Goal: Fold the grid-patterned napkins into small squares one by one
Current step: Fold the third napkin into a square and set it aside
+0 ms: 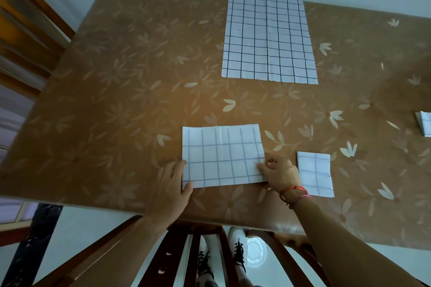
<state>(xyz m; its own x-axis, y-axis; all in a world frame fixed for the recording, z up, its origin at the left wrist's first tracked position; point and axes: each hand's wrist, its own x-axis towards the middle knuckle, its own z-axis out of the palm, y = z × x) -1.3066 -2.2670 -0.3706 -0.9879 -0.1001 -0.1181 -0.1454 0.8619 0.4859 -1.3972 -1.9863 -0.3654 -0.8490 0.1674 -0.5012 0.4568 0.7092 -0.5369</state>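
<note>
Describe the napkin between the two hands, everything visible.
The half-folded napkin is a white rectangle with a thin blue grid, apparently cloth or paper, with a faint vertical crease near its middle. It lies flat, long side across, on the brown floral table near its front edge. The left hand rests flat-fingered against its left edge; the right hand pinches its right edge.

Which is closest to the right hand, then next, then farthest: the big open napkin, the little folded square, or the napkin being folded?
1. napkin being folded: the right hand pinches its right edge.
2. little folded square: just to the hand's right.
3. big open napkin: across the table, on the far side.
</note>
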